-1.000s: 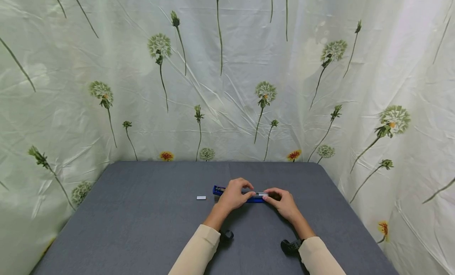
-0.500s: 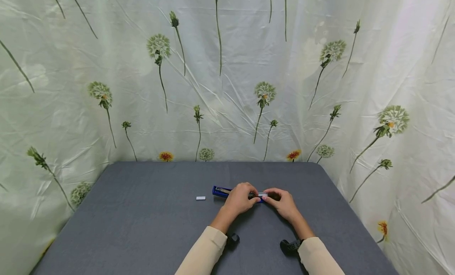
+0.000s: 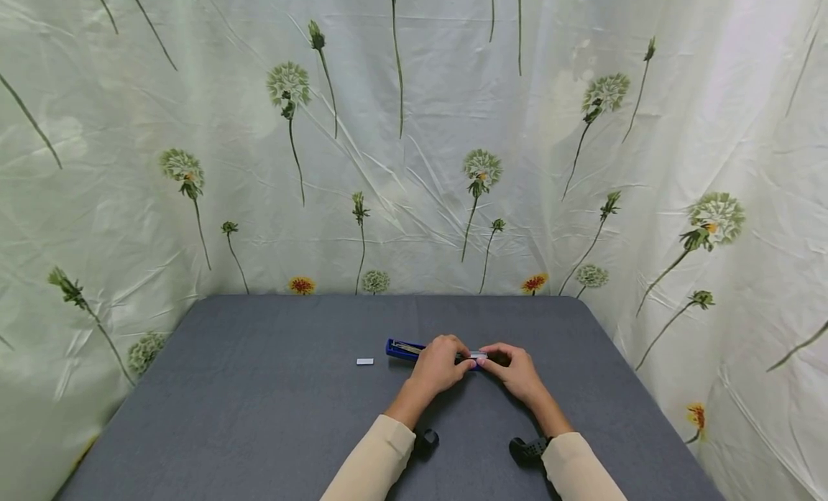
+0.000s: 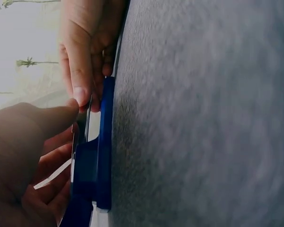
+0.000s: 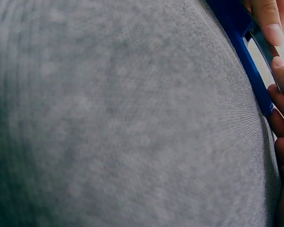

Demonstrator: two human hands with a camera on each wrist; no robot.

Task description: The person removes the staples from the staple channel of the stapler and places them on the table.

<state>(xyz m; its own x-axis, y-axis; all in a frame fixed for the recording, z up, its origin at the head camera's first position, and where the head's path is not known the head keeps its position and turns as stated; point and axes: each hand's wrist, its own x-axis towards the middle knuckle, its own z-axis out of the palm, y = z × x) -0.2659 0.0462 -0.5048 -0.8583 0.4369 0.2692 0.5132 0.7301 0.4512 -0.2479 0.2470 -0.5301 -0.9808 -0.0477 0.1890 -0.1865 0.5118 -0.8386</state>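
Observation:
A blue stapler (image 3: 402,349) lies on the table with its top swung back to the left, showing the metal inside. My left hand (image 3: 440,364) covers its middle, thumb and fingers pinching the metal magazine from both sides. At the stapler's right end, my right hand (image 3: 514,371) pinches the tip of the silvery magazine between thumb and fingers. The left wrist view shows both thumbs close together on the magazine, above the blue base (image 4: 104,146). Whether staples sit inside the magazine is hidden by the fingers.
A small silvery strip, which looks like staples (image 3: 365,361), lies left of the stapler. The grey cloth-covered table (image 3: 259,415) ends at a flower-printed curtain (image 3: 414,163) behind it.
My left hand has slid right along the stapler, closer to the right hand, uncovering more of the stapler's left part. The right hand has hardly moved.

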